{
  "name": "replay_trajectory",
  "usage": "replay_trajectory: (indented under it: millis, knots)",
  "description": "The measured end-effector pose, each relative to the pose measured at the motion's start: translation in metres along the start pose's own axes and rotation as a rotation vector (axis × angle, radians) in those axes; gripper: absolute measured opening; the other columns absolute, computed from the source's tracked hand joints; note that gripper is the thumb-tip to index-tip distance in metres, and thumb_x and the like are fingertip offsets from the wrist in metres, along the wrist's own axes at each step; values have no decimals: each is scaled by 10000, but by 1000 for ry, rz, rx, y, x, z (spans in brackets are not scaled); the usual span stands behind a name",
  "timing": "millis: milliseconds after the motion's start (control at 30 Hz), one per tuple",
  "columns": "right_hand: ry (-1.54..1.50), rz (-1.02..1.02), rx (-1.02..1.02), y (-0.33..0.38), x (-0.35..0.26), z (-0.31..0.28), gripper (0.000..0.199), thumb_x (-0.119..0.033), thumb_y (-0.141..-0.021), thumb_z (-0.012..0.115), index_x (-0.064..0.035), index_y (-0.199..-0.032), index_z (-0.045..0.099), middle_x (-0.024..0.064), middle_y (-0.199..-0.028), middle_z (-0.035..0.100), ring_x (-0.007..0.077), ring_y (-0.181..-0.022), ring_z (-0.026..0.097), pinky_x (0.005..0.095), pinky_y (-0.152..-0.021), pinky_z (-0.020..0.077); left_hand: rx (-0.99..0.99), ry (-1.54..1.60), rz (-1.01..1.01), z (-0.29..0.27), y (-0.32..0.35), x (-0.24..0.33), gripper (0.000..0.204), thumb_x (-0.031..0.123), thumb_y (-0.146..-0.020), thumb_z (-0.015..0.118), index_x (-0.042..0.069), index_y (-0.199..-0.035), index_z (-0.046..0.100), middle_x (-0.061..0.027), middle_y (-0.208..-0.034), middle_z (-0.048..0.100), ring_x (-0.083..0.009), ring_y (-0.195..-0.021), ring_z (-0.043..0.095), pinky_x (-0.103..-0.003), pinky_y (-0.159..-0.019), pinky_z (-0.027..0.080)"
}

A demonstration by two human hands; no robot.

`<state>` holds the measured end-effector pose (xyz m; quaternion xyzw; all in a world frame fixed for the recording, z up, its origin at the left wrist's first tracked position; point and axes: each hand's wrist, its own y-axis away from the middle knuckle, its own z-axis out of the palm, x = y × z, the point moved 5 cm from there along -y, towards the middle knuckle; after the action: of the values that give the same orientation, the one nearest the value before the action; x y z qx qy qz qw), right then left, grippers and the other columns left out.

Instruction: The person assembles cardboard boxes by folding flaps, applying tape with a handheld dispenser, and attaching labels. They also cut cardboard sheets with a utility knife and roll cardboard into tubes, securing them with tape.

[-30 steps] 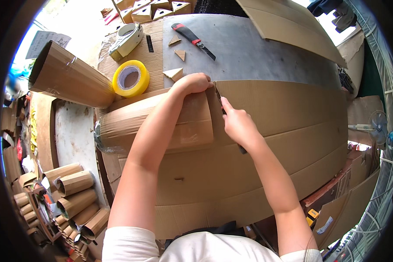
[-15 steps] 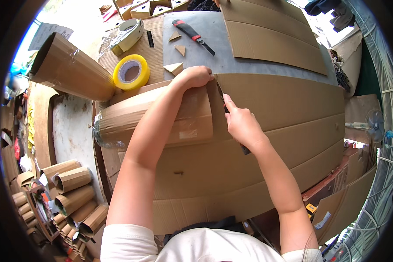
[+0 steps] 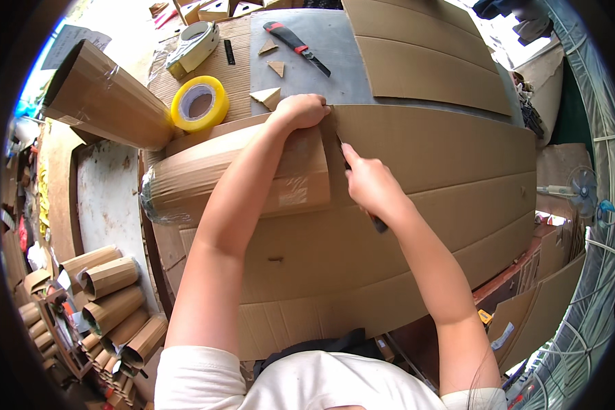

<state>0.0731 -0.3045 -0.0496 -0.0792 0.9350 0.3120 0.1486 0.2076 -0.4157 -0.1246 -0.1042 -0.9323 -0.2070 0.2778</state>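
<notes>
A flattened cardboard tube (image 3: 260,198) lies across a large flat cardboard sheet (image 3: 444,157). At the tube's far right corner my left hand (image 3: 303,111) is closed, its fingers curled over the edge; the fingertips are partly hidden. My right hand (image 3: 372,181) wraps round the dark handle of a knife (image 3: 380,224), whose thin blade points away from me and meets the sheet just beside the tube's right end. Farther off lies a second knife, a black and red utility knife (image 3: 296,46) with its blade out, near several small cardboard triangles (image 3: 276,69).
A roll of yellow tape (image 3: 199,104) and a tape roll (image 3: 193,48) sit at the far left. Beside them leans a larger cardboard tube (image 3: 109,99). Another cardboard sheet (image 3: 430,65) covers the far right. Several tubes (image 3: 113,277) are stacked at left; a fan (image 3: 583,187) stands at right.
My right hand has drawn the knife slightly toward me along the tube's right end. My left hand keeps its place on the tube's corner. The whole view has shifted slightly.
</notes>
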Motion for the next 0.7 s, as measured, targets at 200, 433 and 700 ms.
replay_trajectory:
  millis: [200, 433, 700]
  knots:
    - [76, -93, 111, 13, 11, 16, 493, -23, -837, 387, -45, -1324, 320, 214, -750, 608, 340, -663, 609, 434, -620, 494, -36, 45, 7, 0, -7, -10, 329, 321, -872, 451, 53, -1012, 581, -167, -1014, 596, -344, -955, 543, -398, -815, 421]
    - [39, -46, 26, 4, 12, 16, 493, -65, -842, 434, -27, -1321, 322, 224, -777, 611, 359, -709, 616, 449, -648, 502, 12, -28, -4, 3, -4, -1, 333, 332, -872, 452, 60, -1015, 583, -172, -1011, 597, -347, -932, 552, -393, -812, 423]
    - [76, -75, 17, 53, 16, 24, 498, -96, -856, 466, -11, -1322, 315, 206, -692, 606, 341, -634, 611, 420, -578, 502, -65, -48, 40, -12, 8, 8, 377, 333, -884, 400, 67, -1076, 585, -128, -1096, 585, -304, -1015, 543, -384, -861, 420]
